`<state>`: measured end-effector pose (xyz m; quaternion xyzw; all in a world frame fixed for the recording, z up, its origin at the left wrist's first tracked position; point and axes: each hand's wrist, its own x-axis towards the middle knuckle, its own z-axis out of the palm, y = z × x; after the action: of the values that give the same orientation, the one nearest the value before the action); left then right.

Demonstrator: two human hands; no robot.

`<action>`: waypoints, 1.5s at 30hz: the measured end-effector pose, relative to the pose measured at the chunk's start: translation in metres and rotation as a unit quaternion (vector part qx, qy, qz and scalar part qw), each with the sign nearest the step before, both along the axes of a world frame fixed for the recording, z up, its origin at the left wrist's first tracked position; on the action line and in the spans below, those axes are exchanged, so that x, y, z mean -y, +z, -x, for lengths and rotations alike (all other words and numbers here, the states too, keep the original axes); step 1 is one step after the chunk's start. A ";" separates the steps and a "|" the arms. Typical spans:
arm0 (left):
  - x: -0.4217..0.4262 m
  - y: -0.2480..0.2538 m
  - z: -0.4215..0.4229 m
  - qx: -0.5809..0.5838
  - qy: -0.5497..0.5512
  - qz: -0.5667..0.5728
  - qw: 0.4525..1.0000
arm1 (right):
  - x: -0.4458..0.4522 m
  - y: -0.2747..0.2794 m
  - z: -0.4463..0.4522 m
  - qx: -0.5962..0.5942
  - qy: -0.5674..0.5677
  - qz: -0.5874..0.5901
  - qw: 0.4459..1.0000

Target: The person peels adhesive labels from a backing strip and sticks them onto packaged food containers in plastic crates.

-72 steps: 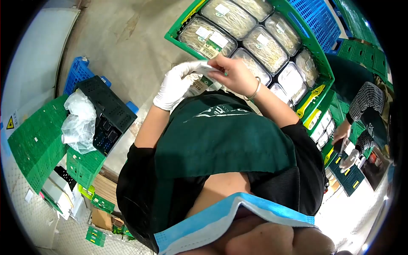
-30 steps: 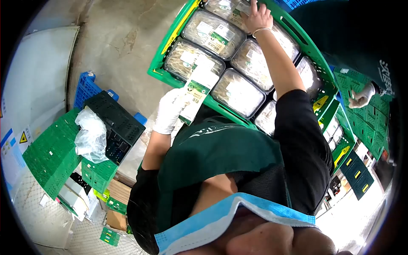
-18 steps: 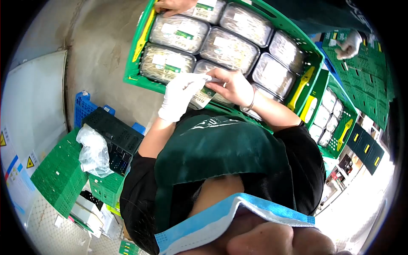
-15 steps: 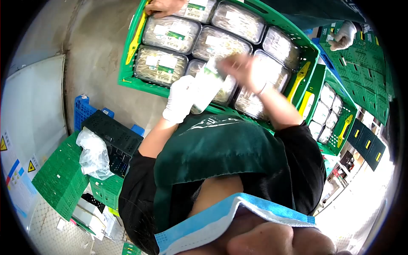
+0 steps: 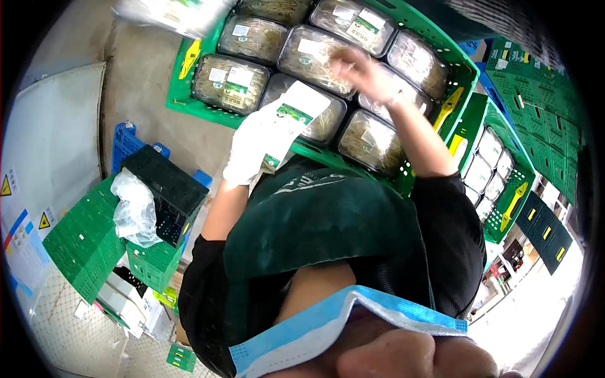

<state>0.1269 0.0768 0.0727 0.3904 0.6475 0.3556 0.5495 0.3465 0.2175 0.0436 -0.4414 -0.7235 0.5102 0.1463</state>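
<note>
My left hand [image 5: 252,142], in a white glove, grips a strip of white labels [image 5: 295,115] with green print. It is just in front of the green crate [image 5: 179,101] of clear-lidded sprout packs. My right hand [image 5: 365,75], bare and smeared by motion, is over the middle packs; whether its fingers hold anything is unclear. Below its fingertips lies a sprout pack [image 5: 309,60] with a small white sticker. A green-and-white label shows on the front-left pack [image 5: 220,85] and on a back pack [image 5: 340,22].
A blurred pack [image 5: 179,12] hangs beyond the crate's back-left corner. Another crate of packs [image 5: 520,167] stands at right, near stacked green crates [image 5: 542,120]. Black crates [image 5: 161,183] and a plastic bag [image 5: 135,208] are at left.
The other person's hand at the back left has gone from view, and a pack is now in motion there. A back pack now bears a green label. My right hand has shifted slightly up and right.
</note>
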 end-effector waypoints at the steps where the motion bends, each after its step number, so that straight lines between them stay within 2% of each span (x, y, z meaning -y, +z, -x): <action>1: 0.003 0.001 -0.005 0.101 0.028 0.008 0.994 | 0.026 0.013 0.005 -0.138 0.064 0.099 0.983; 2: 0.006 0.001 -0.008 0.199 0.054 0.013 0.978 | 0.044 0.032 0.008 -0.138 0.102 0.050 0.984; 3: 0.016 -0.014 0.002 0.170 0.007 -0.003 0.985 | 0.059 0.038 0.010 -0.132 0.070 0.030 0.988; 4: 0.017 -0.010 0.000 0.168 0.010 -0.003 0.986 | 0.067 0.039 0.011 -0.122 0.058 -0.061 0.989; 6: 0.014 0.008 -0.006 0.084 -0.120 0.094 0.985 | 0.084 0.038 0.011 -0.119 0.051 -0.011 0.992; 7: 0.013 0.022 -0.030 0.220 -0.010 -0.019 0.975 | 0.090 0.036 0.011 -0.120 0.063 -0.034 0.990; 8: 0.017 0.021 -0.032 0.219 -0.008 -0.019 0.975 | 0.095 0.035 0.011 -0.103 0.073 -0.027 0.992; 10: 0.024 0.009 -0.032 0.150 -0.038 -0.026 0.988 | 0.103 0.029 0.010 -0.110 0.039 0.004 0.993; 11: 0.030 -0.008 -0.032 0.142 0.012 -0.040 0.989 | 0.106 0.036 0.012 -0.098 0.045 -0.013 0.994; 14: 0.046 -0.024 -0.024 0.082 0.018 -0.051 0.995 | 0.119 0.043 0.019 -0.068 0.030 -0.048 0.996; 15: 0.046 -0.022 -0.014 -0.142 -0.140 -0.061 0.978 | 0.117 0.036 0.019 -0.035 0.013 -0.099 0.994; 16: 0.043 -0.018 -0.011 -0.139 -0.141 -0.063 0.978 | 0.111 0.030 0.019 0.000 -0.001 -0.150 0.989; 18: 0.042 -0.016 -0.005 -0.165 -0.111 -0.158 0.967 | 0.057 0.033 0.011 0.133 -0.069 -0.054 0.987; 19: 0.052 -0.028 0.006 0.025 -0.011 -0.067 0.997 | 0.032 0.008 0.004 0.135 -0.068 -0.165 0.975; 20: 0.054 -0.025 0.022 -0.143 -0.134 -0.129 0.972 | 0.009 -0.024 0.001 0.131 -0.066 -0.276 0.950; 22: 0.064 -0.028 0.036 -0.101 -0.078 -0.022 0.992 | -0.011 -0.086 0.005 0.230 -0.046 -0.376 0.897; 23: 0.065 -0.023 0.039 -0.088 -0.057 0.014 0.994 | -0.004 -0.087 0.013 0.316 -0.066 -0.371 0.871; 25: 0.067 -0.007 0.041 -0.259 -0.171 -0.046 0.949 | 0.007 -0.090 0.017 0.329 -0.134 -0.410 0.840; 26: 0.069 -0.009 0.040 -0.258 -0.170 -0.043 0.950 | 0.020 -0.077 0.021 0.340 -0.169 -0.434 0.817; 28: 0.071 -0.013 0.040 -0.137 -0.083 -0.137 0.978 | 0.053 -0.037 0.034 0.309 -0.142 -0.334 0.879; 29: 0.071 -0.012 0.038 -0.136 -0.084 -0.138 0.977 | 0.074 -0.032 0.037 0.175 -0.095 -0.182 0.963; 30: 0.074 -0.009 0.034 0.053 0.016 -0.062 0.997 | 0.093 -0.003 0.043 -0.034 -0.013 0.010 0.999; 31: 0.076 -0.008 0.033 0.239 0.115 0.018 0.964 | 0.111 0.031 0.051 -0.053 0.080 0.031 0.995; 32: 0.076 -0.009 0.038 0.239 0.115 0.017 0.964 | 0.126 0.035 0.058 -0.071 0.076 -0.038 0.994; 33: 0.075 -0.013 0.047 0.125 -0.005 0.025 0.992 | 0.133 0.038 0.062 -0.080 0.090 -0.121 0.985; 34: 0.073 -0.008 0.050 0.007 -0.125 0.033 0.992 | 0.138 0.039 0.064 -0.109 0.107 -0.131 0.980; 35: 0.071 0.003 0.041 -0.024 -0.105 -0.071 0.992 | 0.144 0.040 0.067 -0.090 0.102 -0.103 0.985; 38: 0.074 0.003 0.027 0.038 -0.060 -0.095 0.993 | 0.162 0.044 0.075 -0.089 0.031 -0.070 0.993; 39: 0.075 -0.001 0.033 -0.062 -0.109 -0.071 0.990 | 0.159 0.047 0.074 -0.057 0.020 -0.122 0.991; 41: 0.085 -0.015 0.047 -0.020 -0.115 -0.055 0.992 | 0.143 0.046 0.067 0.040 -0.003 -0.212 0.976; 42: 0.090 -0.022 0.051 0.020 -0.117 -0.038 0.992 | 0.121 0.037 0.061 0.100 -0.064 -0.162 0.980; 43: 0.088 0.004 0.046 0.014 -0.102 -0.041 0.994 | 0.097 0.027 0.050 0.123 -0.090 -0.126 0.980; 44: 0.092 0.000 0.051 0.014 -0.101 -0.040 0.994 | 0.080 0.011 0.041 0.158 -0.037 -0.157 0.974; 45: 0.098 -0.009 0.063 -0.040 -0.112 -0.067 0.991 | 0.077 -0.007 0.044 0.211 -0.018 -0.168 0.963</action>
<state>0.0636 -0.0208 0.0642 0.5102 0.5959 0.3190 0.5318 0.3025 0.1400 0.0366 -0.5208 -0.8054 0.2738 0.0717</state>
